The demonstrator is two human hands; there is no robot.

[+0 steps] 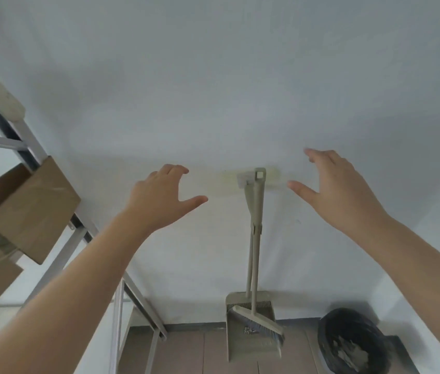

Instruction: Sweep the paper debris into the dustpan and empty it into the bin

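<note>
A beige broom (257, 265) and its matching long-handled dustpan (251, 344) stand clipped together against the white wall, their handle tops hanging at a wall hook. The broom head rests in the dustpan's tray on the floor. My left hand (159, 201) is raised to the left of the handle tops, fingers apart, holding nothing. My right hand (340, 190) is raised to their right, also spread and empty. Neither hand touches the handles. A round bin (353, 344) lined with a black bag stands on the floor at the lower right, with pale scraps inside.
A grey metal shelf rack (78, 238) runs along the left, with cardboard boxes (24, 209) on it. The floor (186, 352) has brown tiles. A white wall corner lies behind the bin on the right.
</note>
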